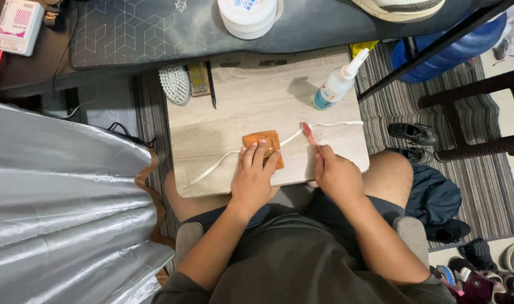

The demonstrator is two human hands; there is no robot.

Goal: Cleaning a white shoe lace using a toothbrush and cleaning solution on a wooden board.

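Observation:
A light wooden board (251, 101) rests across my lap. My left hand (256, 177) presses its fingers down on a small orange-brown cloth pad (262, 141) lying over a long white shoelace (212, 166) that runs across the board. My right hand (337, 175) grips a pink-handled toothbrush (308, 134), its head pointing away from me, just right of the pad.
A white squeeze bottle (338, 84) with blue liquid stands at the board's far right. Two brushes (175, 83) lie at its far left. A round white tub (248, 16) sits on the dark desk mat. Silver fabric (60, 197) fills the left; shoes (413, 132) and a striped rug lie right.

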